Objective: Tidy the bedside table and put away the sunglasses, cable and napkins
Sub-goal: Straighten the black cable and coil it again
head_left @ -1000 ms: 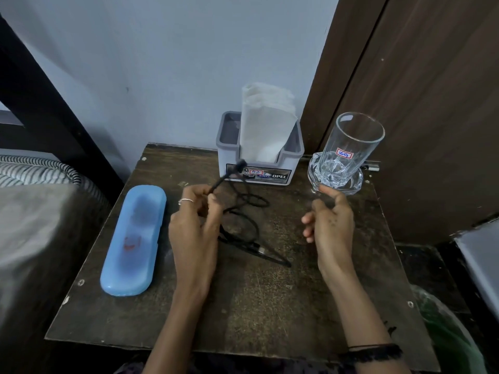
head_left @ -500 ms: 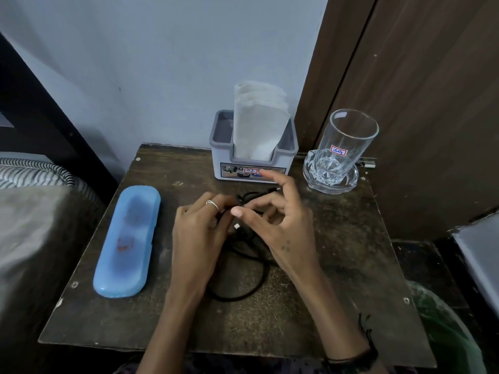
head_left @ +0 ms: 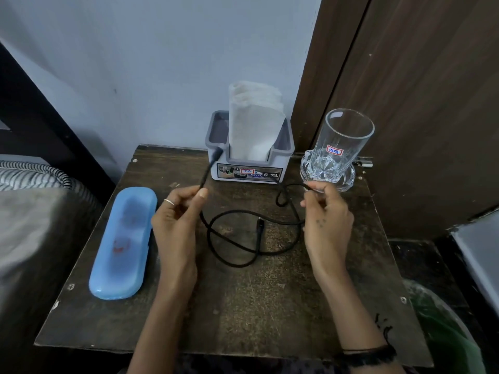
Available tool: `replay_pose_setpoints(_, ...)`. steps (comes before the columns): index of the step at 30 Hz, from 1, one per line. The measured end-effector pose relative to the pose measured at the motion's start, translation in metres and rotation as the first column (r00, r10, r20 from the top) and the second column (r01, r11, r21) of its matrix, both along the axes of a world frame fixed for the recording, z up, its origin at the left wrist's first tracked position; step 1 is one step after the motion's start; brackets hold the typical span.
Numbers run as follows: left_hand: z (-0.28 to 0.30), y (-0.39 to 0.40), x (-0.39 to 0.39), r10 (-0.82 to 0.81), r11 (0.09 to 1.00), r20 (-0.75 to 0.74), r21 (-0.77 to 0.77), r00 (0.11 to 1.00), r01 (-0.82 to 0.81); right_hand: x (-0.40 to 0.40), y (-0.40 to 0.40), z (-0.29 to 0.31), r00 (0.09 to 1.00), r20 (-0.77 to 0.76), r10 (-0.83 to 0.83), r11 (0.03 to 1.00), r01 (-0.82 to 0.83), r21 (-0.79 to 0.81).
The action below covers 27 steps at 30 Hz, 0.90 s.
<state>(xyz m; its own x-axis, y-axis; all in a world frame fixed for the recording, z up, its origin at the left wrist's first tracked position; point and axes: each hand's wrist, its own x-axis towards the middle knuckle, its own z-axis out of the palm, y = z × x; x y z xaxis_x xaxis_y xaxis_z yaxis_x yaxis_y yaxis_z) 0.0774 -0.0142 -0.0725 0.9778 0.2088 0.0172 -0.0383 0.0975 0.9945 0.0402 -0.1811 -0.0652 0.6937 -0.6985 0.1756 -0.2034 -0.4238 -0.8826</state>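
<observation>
Hands work above the middle of a dark wooden bedside table (head_left: 243, 314). The left hand (head_left: 175, 220) pinches a black cable (head_left: 243, 252) between thumb and forefinger near one end, so that the plug end sticks up and away toward the far left corner of a grey holder (head_left: 286, 147). The right hand (head_left: 328, 220) pinches another stretch of the same cable with curled fingers, just in front of a glass dish (head_left: 348, 179). Between the two hands the cable sags in loose loops that lie on the tabletop, with its other plug resting inside the loops. White napkins (head_left: 253, 125) stand upright in the grey holder at the far edge of the table, against the wall. A blue sunglasses case (head_left: 124, 241) lies closed along the left side of the table, just left of the left hand. A clear tumbler (head_left: 343, 141) stands in the glass dish at the far right corner.
</observation>
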Motion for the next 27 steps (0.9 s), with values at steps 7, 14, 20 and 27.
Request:
replay_pose_setpoints(7, 0.003, -0.007, -0.002, -0.094, 0.986, -0.041, -0.145, 0.995, 0.087, -0.003, 0.036, 0.001, 0.941, 0.027, 0.337, 0.603, -0.194, -0.774)
replay_pose_setpoints(14, 0.004, -0.005, -0.002, -0.183, 0.943, -0.088, -0.297, 0.979, 0.149, -0.004, 0.058, -0.007, 0.854, -0.072, 0.516, 0.628, -0.434, -0.646)
replay_pose_setpoints(20, -0.001, 0.005, 0.001, -0.263, 0.828, 0.125, 0.539, 0.957, 0.157, -0.001, 0.035, 0.0, 0.841, 0.084, 0.534, 0.751, -0.426, -0.504)
replay_pose_setpoints(27, 0.005, -0.007, -0.004, -0.352, 0.889, 0.079, 0.34, 0.933, 0.306, 0.002, 0.015, -0.002, 0.922, 0.157, 0.353, 0.93, -0.327, -0.17)
